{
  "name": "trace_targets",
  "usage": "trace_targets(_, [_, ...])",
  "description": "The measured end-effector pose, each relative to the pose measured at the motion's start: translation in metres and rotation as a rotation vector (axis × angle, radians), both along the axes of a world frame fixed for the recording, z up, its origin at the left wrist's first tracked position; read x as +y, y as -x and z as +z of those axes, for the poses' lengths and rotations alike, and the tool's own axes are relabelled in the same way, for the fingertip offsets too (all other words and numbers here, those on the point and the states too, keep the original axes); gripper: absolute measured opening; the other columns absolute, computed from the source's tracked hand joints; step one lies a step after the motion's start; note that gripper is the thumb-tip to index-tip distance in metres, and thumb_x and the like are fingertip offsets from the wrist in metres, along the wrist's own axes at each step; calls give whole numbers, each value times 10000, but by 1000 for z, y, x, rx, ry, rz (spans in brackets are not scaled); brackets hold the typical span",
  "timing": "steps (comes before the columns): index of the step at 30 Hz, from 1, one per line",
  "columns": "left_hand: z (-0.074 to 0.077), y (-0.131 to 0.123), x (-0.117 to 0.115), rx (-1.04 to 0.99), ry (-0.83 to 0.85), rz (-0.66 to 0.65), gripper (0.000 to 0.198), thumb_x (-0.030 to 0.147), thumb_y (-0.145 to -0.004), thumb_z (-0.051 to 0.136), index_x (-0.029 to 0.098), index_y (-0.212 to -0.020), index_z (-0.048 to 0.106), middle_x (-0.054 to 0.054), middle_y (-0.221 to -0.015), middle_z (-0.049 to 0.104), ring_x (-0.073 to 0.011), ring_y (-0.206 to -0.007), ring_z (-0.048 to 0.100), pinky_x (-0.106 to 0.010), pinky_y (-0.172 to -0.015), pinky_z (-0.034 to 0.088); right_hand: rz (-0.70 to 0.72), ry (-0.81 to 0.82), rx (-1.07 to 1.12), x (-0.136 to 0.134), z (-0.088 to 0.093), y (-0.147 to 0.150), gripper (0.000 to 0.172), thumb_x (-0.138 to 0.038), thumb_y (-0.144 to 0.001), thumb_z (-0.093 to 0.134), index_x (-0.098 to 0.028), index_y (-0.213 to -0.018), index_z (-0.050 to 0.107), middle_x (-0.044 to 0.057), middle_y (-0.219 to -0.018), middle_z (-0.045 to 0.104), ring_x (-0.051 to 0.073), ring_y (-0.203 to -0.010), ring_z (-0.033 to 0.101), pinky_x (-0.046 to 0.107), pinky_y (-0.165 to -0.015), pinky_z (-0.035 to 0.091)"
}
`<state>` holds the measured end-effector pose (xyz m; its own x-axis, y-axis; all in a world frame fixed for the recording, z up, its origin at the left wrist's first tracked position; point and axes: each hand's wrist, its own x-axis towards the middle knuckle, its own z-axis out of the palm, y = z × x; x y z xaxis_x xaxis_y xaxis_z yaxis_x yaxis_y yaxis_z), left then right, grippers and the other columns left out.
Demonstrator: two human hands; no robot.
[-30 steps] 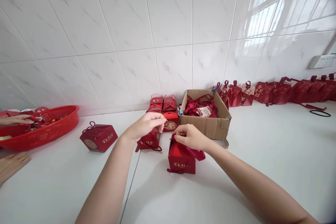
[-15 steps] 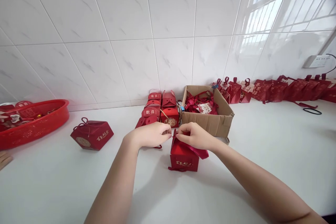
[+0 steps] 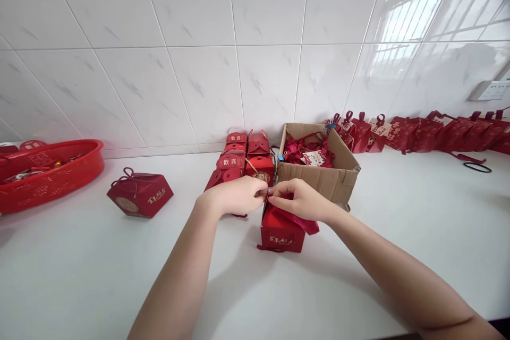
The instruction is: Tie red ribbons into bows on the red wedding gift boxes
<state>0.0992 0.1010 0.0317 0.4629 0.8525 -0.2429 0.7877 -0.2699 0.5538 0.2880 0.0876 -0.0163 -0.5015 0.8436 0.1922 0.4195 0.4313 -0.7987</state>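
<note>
A red gift box [image 3: 282, 237] with gold lettering stands on the white table in front of me, its top flaps not closed. My left hand [image 3: 247, 194] is closed, thumb and fingers pinched at the upright flap on the box's left side. From the other side my right hand [image 3: 297, 199] pinches near the same flap edge, its fingertips almost meeting the left ones. A wide crimson ribbon or flap [image 3: 306, 223] sticks out to the right under my right hand. A dark red cord [image 3: 274, 249] lies along the box's base. The exact grip is partly hidden by the fingers.
Behind my hands are several red boxes [image 3: 232, 161] and a cardboard box [image 3: 322, 176] of red ribbon pieces. A tied gift box [image 3: 140, 194] and a red plastic basin [image 3: 85, 170] are at left. Finished-looking red boxes [image 3: 422, 134] line the wall at right, near a black ring [image 3: 477, 167].
My left hand has moved right, up to the flap where my right hand is pinching. The view has shifted slightly. Another person's fingers at the left edge have gone out of view.
</note>
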Motion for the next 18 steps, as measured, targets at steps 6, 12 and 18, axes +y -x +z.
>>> trace_targets(6, [17, 12, -7, -112, -171, 7, 142, 226, -688, 535, 207, -564, 466, 20, -519, 432, -110, -406, 359, -225, -362, 215, -25, -105, 4, 0, 1, 0, 294, -345, -856, 513, -182, -616, 561, 40, -844, 637, 165, -807, 570, 281, -716, 428])
trace_targets(12, [43, 39, -32, -361, -470, 72, 161, 292, -834, 491, 195, -719, 548, 9, -647, 525, -120, -562, 469, -232, -523, 360, -157, -265, 0, -4, 14, -9, 230, -386, -871, 532, -190, -784, 616, 72, -1053, 632, 208, -1018, 574, 333, -863, 446])
trace_targets(18, [57, 58, -49, -775, -572, 296, 110, 238, -840, 520, 205, -738, 545, 10, -632, 599, -143, -588, 621, -254, -568, 468, -161, -226, -312, -35, 65, -41, 221, -406, -874, 519, -231, -915, 647, 38, -968, 660, 199, -901, 603, 324, -740, 479])
